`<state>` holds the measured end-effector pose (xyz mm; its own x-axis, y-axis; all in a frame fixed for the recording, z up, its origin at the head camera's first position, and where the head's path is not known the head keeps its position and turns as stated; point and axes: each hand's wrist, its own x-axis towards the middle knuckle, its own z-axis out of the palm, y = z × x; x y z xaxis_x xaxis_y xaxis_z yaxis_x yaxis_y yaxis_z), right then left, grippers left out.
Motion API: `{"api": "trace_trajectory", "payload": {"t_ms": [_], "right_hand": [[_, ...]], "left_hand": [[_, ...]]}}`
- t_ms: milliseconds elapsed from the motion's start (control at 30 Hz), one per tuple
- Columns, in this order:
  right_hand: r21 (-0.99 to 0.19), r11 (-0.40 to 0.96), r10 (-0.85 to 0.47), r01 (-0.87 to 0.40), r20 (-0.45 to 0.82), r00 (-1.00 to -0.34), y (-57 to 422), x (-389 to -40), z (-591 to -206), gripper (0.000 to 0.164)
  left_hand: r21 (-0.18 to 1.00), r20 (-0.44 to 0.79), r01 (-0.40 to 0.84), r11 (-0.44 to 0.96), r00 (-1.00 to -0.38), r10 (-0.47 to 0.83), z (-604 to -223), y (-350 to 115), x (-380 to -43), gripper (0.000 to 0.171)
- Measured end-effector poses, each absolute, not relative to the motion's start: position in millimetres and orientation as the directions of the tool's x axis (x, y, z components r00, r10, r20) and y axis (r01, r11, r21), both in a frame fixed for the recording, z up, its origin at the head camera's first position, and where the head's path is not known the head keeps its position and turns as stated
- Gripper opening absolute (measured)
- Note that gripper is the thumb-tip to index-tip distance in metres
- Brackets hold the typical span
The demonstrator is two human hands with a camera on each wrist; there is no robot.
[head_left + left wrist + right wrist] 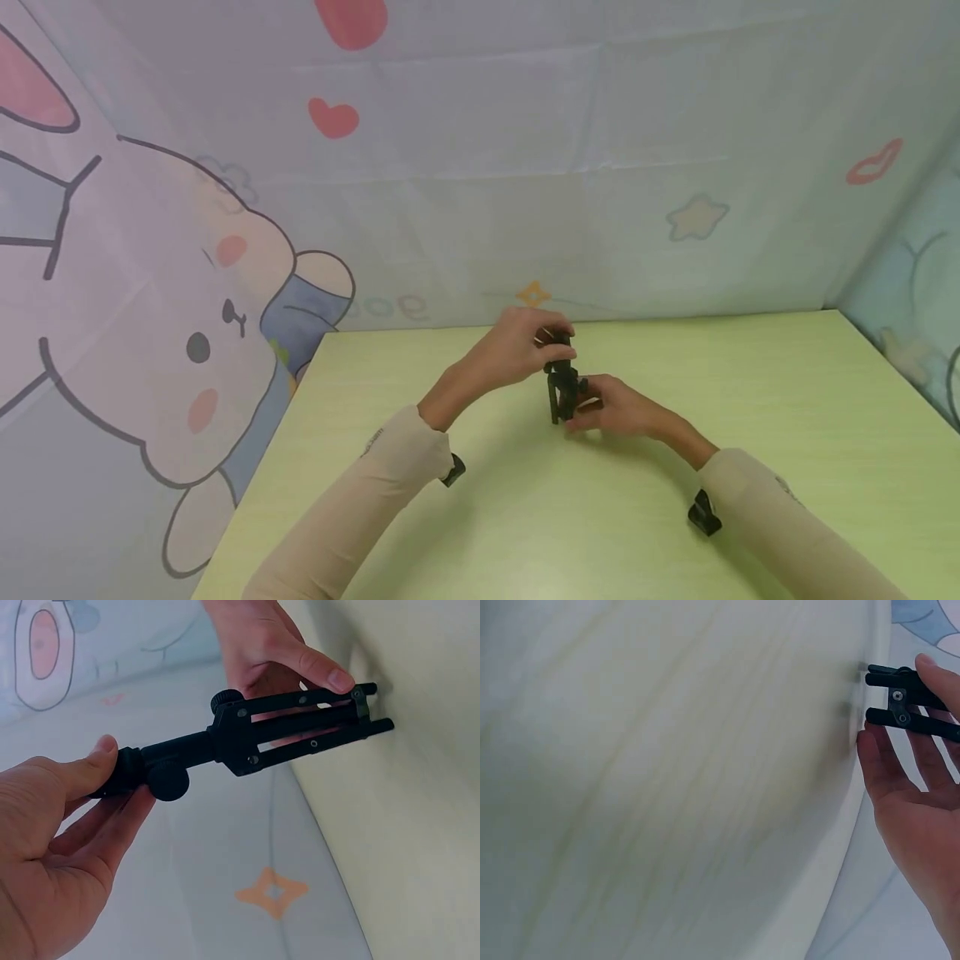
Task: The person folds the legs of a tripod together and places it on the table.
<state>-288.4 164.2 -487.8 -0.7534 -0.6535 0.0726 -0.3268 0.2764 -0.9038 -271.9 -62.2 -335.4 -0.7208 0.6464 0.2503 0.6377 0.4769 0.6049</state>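
Note:
A small black tripod (564,385) is held upright over the table between both hands, its legs folded close together. My left hand (521,343) pinches its top end between thumb and fingers, as the left wrist view shows, right beside a round knob (168,781). Lower down, my right hand (621,407) grips the leg section from the right side. In the left wrist view its thumb lies on one leg (300,700) near the foot end. The right wrist view shows the leg ends and a small hinge bracket (899,706) between thumb and fingers.
Beneath the hands spreads a pale yellow-green table (525,517). A printed cloth (480,225) with hearts and a star hangs along its back edge. On the left, the cloth carries a large cartoon rabbit (142,350). Black wrist-worn devices show below both cuffs.

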Motion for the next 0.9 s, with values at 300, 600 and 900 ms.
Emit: {"api": "trace_trajectory", "payload": {"t_ms": [300, 600, 900], "right_hand": [[-0.904, 0.274, -0.644, -0.329, 0.081, -0.76, 172.6, -288.1, -483.1, 0.037], [-0.905, 0.307, -0.55, -0.293, 0.082, -0.831, 187.0, -284.8, -478.8, 0.032], [-0.896, 0.346, -0.441, -0.279, 0.107, -0.891, 208.5, -279.8, -470.5, 0.042]], "left_hand": [[0.635, 0.268, 0.607, 0.478, -0.753, 0.601, -340.7, -89.4, -271.3, 0.016], [0.686, 0.257, 0.541, 0.486, -0.806, 0.534, -358.2, -112.5, -272.0, 0.018], [0.756, 0.21, 0.444, 0.481, -0.861, 0.464, -383.9, -132.1, -274.1, 0.02]]}}
